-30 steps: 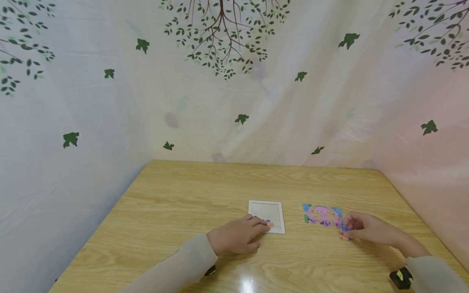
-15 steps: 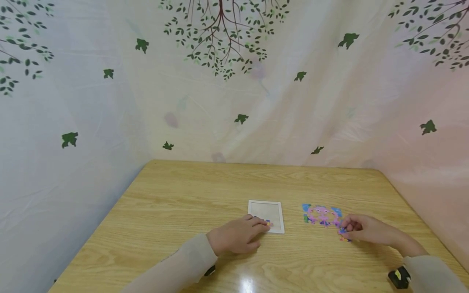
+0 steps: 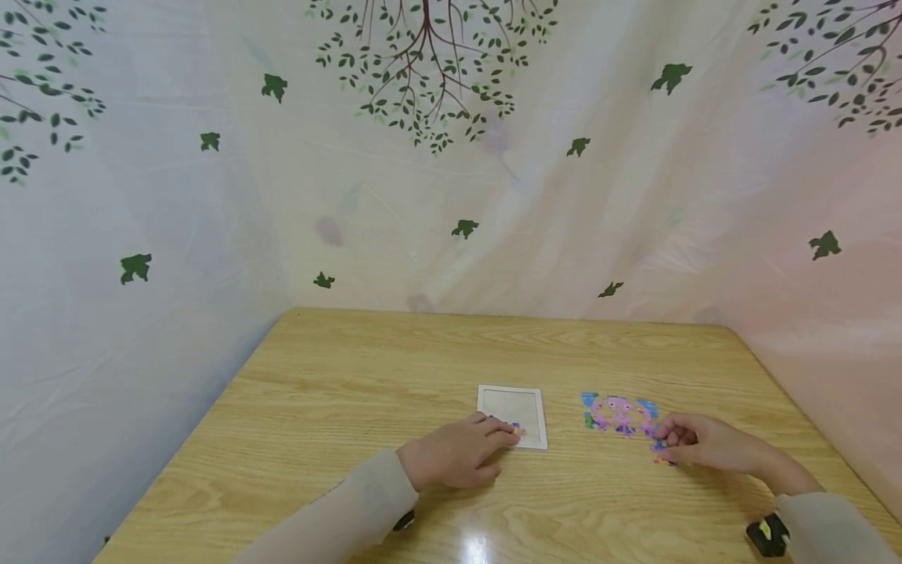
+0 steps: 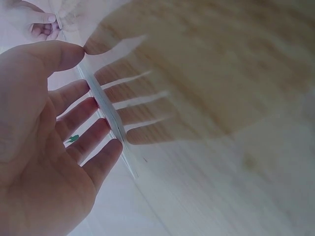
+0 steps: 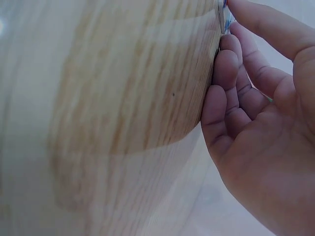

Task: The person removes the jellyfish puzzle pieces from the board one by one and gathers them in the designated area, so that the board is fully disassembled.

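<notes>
My left hand (image 3: 458, 453) lies palm down over the near left part of a white puzzle tray (image 3: 510, 388), its fingers relaxed on it. A colourful puzzle piece (image 3: 518, 429) shows in the tray beside the fingertips. In the left wrist view, the fingers (image 4: 101, 162) touch the tray's edge, seen side-on. To the right, several joined puzzle pieces (image 3: 620, 411) form a pink cartoon picture with blue corners. My right hand (image 3: 712, 442) pinches a blue and orange jigsaw piece (image 3: 662, 460) at the picture's lower right corner, partly hidden by thumb and fingers.
Everything lies on a wood-grain table (image 3: 352, 376). A pale curtain (image 3: 395, 196) printed with leaves and branches surrounds it at the back and sides. A black wrist device (image 3: 768, 536) sits under the right sleeve (image 3: 838, 525).
My right hand has shifted very slightly left with the jigsaw piece, close against the joined picture. The left hand and the tray stay where they were.
</notes>
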The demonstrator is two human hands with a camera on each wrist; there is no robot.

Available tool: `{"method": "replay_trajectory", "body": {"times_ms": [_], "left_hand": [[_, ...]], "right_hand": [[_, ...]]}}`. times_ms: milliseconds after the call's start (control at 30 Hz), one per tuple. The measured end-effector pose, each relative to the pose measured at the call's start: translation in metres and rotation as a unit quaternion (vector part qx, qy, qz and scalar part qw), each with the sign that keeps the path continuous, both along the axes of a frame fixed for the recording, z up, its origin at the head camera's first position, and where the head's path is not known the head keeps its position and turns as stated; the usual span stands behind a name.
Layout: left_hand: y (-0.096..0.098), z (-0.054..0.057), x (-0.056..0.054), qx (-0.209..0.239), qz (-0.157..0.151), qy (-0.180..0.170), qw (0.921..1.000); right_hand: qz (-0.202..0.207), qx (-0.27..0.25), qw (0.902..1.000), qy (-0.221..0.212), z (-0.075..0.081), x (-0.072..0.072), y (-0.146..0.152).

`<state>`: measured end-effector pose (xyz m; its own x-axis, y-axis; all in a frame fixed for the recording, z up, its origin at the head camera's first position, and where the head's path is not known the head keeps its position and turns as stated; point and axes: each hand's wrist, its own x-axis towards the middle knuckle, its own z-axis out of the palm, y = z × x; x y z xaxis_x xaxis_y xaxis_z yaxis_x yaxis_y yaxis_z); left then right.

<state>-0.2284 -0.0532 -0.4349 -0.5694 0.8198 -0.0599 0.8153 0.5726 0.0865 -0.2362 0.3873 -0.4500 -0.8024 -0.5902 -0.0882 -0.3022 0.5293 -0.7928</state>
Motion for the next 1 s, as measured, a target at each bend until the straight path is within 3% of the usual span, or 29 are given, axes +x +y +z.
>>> {"method": "replay_trajectory", "body": {"times_ms": [367, 633, 800, 1000], "left_hand": [[0.000, -0.001, -0.001, 0.000, 0.003, -0.007, 1.0000], [0.000, -0.002, -0.002, -0.004, -0.005, 0.002, 1.0000], [0.000, 0.000, -0.001, -0.003, -0.006, 0.004, 1.0000], [-0.001, 0.000, -0.001, -0.001, -0.004, 0.004, 1.0000]], "right_hand": [[-0.006, -0.006, 0.9999, -0.006, 0.000, 0.002, -0.001], [-0.031, 0.027, 0.9981, 0.045, 0.008, 0.002, -0.001], [-0.049, 0.033, 0.9970, 0.050, 0.018, 0.001, -0.013], [-0.030, 0.026, 0.9973, 0.062, 0.023, -0.005, -0.036]]}}
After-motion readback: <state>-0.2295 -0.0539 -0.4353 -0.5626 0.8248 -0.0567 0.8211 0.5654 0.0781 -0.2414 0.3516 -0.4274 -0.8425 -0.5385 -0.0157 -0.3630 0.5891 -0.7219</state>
